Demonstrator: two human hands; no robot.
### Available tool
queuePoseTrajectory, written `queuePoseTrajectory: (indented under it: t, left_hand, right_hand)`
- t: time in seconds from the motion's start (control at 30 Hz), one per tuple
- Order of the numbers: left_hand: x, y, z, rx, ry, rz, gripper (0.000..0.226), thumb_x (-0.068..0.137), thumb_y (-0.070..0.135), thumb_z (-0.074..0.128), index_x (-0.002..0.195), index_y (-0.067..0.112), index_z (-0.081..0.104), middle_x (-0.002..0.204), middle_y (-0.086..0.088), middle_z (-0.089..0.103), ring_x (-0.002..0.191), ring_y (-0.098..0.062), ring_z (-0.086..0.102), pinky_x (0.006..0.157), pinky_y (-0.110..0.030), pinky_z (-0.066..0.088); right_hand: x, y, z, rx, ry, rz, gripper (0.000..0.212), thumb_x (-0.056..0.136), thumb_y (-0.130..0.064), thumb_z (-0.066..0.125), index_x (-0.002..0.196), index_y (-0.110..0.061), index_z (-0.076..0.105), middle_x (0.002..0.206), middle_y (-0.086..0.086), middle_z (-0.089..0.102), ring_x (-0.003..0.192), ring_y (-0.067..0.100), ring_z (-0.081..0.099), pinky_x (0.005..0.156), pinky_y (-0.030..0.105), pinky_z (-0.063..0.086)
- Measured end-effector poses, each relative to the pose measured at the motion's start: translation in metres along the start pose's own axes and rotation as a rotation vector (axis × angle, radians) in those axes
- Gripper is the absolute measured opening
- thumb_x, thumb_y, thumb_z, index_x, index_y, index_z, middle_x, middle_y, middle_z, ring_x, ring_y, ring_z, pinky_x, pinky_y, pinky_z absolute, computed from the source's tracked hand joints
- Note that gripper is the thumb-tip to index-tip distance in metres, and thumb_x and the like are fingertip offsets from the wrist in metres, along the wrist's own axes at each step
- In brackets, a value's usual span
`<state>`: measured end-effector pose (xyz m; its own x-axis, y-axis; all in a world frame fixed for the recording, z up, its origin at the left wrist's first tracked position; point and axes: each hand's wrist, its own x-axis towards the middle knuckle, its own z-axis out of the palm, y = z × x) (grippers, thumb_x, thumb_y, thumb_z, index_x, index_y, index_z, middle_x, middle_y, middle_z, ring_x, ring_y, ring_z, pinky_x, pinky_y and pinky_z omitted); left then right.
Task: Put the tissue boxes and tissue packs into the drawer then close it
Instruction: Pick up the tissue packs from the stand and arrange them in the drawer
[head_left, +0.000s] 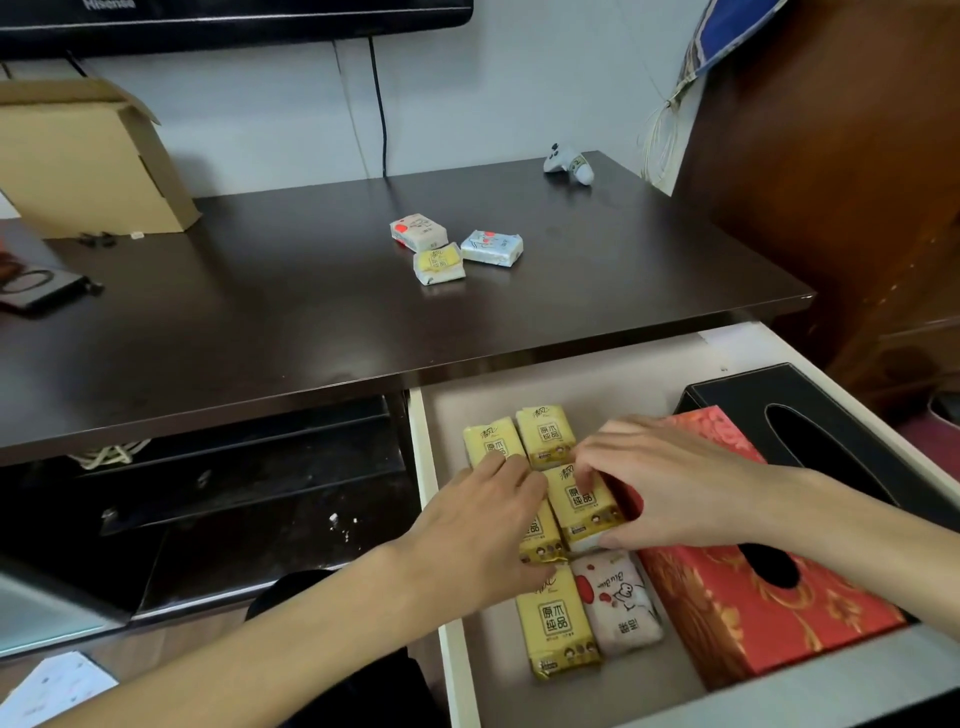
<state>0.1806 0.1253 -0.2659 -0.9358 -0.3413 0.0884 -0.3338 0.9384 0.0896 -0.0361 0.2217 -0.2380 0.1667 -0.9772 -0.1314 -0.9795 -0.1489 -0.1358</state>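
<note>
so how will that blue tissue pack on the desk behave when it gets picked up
The blue tissue pack looks like a soft plastic-wrapped wad, so it should probably squash slightly under fingers and feel light. Its glossy wrap may be a little slippery. Lying flat on the desk, it seems unlikely to roll or tip.

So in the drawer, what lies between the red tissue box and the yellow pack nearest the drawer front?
In the head view, a white cartoon-printed tissue pack lies between the red tissue box and that yellow pack, close beside both.

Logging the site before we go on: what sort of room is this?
Likely a home living room or bedroom: a dark TV stand beneath a television, a wooden cabinet alongside, tissue packs lying about.
</note>
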Motion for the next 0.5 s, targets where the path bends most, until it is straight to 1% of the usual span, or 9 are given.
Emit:
queuePoseTrajectory:
  t: [0.07, 0.1, 0.13, 0.2, 0.27, 0.33, 0.4, 0.47, 0.5]
  left_hand:
    - [0.001, 0.000, 0.000, 0.018, 0.005, 0.000, 0.059, 0.081, 0.061, 0.062, 0.121, 0.019, 0.052, 0.120, 0.003, 0.052, 0.108, -0.016, 0.043, 0.092, -0.036, 0.047]
    - [0.001, 0.000, 0.001, 0.018, 0.006, 0.001, 0.059, 0.082, 0.061, 0.062, 0.122, 0.019, 0.052, 0.121, 0.003, 0.051, 0.108, -0.016, 0.043, 0.091, -0.036, 0.048]
    - [0.001, 0.000, 0.001, 0.018, 0.008, 0.002, 0.058, 0.082, 0.060, 0.062, 0.123, 0.019, 0.053, 0.121, 0.003, 0.051, 0.108, -0.016, 0.043, 0.091, -0.036, 0.048]
    - [0.001, 0.000, 0.003, 0.017, 0.015, 0.003, 0.057, 0.083, 0.059, 0.061, 0.123, 0.020, 0.053, 0.122, 0.003, 0.048, 0.108, -0.015, 0.042, 0.090, -0.036, 0.049]
    - [0.001, 0.000, 0.004, 0.022, 0.022, 0.001, 0.057, 0.084, 0.059, 0.061, 0.124, 0.020, 0.053, 0.123, 0.003, 0.047, 0.108, -0.015, 0.041, 0.089, -0.034, 0.049]
    - [0.001, 0.000, 0.005, 0.021, 0.029, 0.004, 0.057, 0.083, 0.061, 0.060, 0.123, 0.020, 0.053, 0.122, 0.003, 0.047, 0.107, -0.014, 0.040, 0.087, -0.033, 0.048]
    - [-0.001, 0.001, 0.003, -0.007, 0.027, 0.007, 0.060, 0.081, 0.066, 0.059, 0.121, 0.022, 0.053, 0.119, 0.006, 0.046, 0.103, -0.013, 0.040, 0.084, -0.032, 0.048]
    - [0.001, -0.002, -0.007, -0.040, 0.038, 0.003, 0.060, 0.080, 0.071, 0.054, 0.118, 0.026, 0.053, 0.115, 0.009, 0.048, 0.100, -0.011, 0.043, 0.081, -0.032, 0.048]
    - [0.004, -0.006, -0.015, -0.054, 0.052, -0.006, 0.057, 0.080, 0.071, 0.052, 0.117, 0.028, 0.053, 0.113, 0.011, 0.049, 0.099, -0.010, 0.045, 0.079, -0.031, 0.048]
  right_hand:
    - [0.001, -0.002, 0.006, -0.029, 0.022, -0.031, 0.051, 0.078, -0.081, 0.048, 0.110, -0.042, 0.050, 0.118, -0.022, 0.053, 0.110, 0.001, 0.043, 0.095, 0.020, 0.032]
    - [0.001, -0.002, 0.009, -0.038, 0.030, -0.042, 0.052, 0.081, -0.081, 0.048, 0.112, -0.039, 0.052, 0.122, -0.021, 0.053, 0.112, 0.001, 0.042, 0.098, 0.020, 0.027]
    - [0.001, -0.002, 0.011, -0.044, 0.039, -0.051, 0.052, 0.083, -0.079, 0.050, 0.114, -0.038, 0.053, 0.126, -0.019, 0.053, 0.114, 0.001, 0.042, 0.101, 0.020, 0.024]
    - [0.000, -0.002, 0.012, -0.056, 0.050, -0.054, 0.051, 0.085, -0.075, 0.057, 0.118, -0.036, 0.055, 0.133, -0.018, 0.051, 0.120, 0.005, 0.044, 0.105, 0.024, 0.026]
    - [0.001, -0.002, 0.012, -0.061, 0.038, -0.047, 0.053, 0.084, -0.073, 0.061, 0.121, -0.035, 0.057, 0.136, -0.017, 0.051, 0.123, 0.007, 0.043, 0.104, 0.024, 0.024]
    - [0.001, -0.002, 0.010, -0.059, 0.019, -0.047, 0.055, 0.083, -0.073, 0.061, 0.122, -0.034, 0.057, 0.134, -0.017, 0.050, 0.121, 0.007, 0.043, 0.101, 0.021, 0.023]
    - [0.001, -0.003, 0.005, -0.036, 0.006, -0.050, 0.055, 0.083, -0.076, 0.057, 0.121, -0.036, 0.058, 0.130, -0.020, 0.050, 0.115, 0.004, 0.043, 0.100, 0.022, 0.034]
    - [0.004, -0.001, -0.010, 0.043, 0.029, -0.032, 0.048, 0.084, -0.075, 0.055, 0.117, -0.040, 0.059, 0.126, -0.025, 0.050, 0.113, 0.000, 0.046, 0.095, 0.030, 0.047]
    - [0.007, 0.001, -0.020, 0.086, 0.063, -0.011, 0.044, 0.085, -0.073, 0.054, 0.116, -0.042, 0.060, 0.123, -0.027, 0.052, 0.113, -0.001, 0.049, 0.093, 0.032, 0.049]
